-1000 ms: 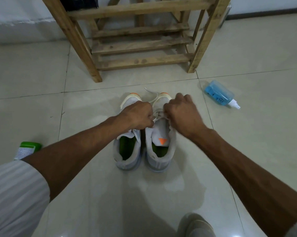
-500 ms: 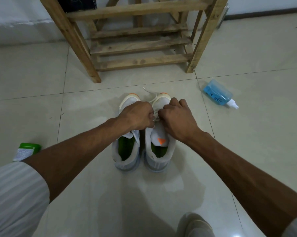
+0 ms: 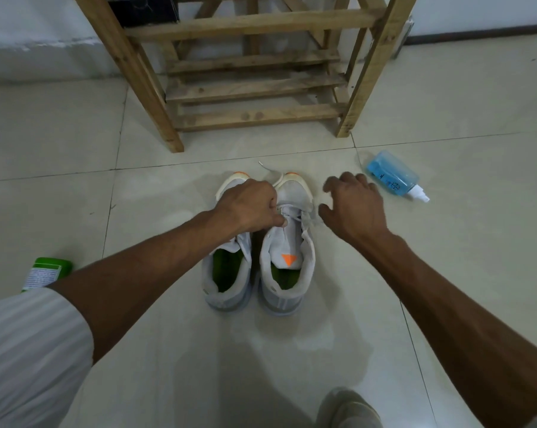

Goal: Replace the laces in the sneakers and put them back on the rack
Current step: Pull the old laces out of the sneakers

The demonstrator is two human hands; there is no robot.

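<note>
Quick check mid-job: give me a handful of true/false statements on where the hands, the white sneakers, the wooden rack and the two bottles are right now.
1. Both white sneakers stand on the tiled floor, not the wooden slatted rack. True.
2. The right hand grips the lace. False: it is open, beside the right sneaker.
3. The left hand is closed at the white lace. True.
4. The blue spray bottle stands upright. False: it lies on its side.
5. The green-capped bottle sits on the rack. False: it is on the floor, at the left.

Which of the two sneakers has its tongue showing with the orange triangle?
The right sneaker: its tongue with the orange triangle stands clear. On the left sneaker no such mark shows; the left hand covers its front.
</note>
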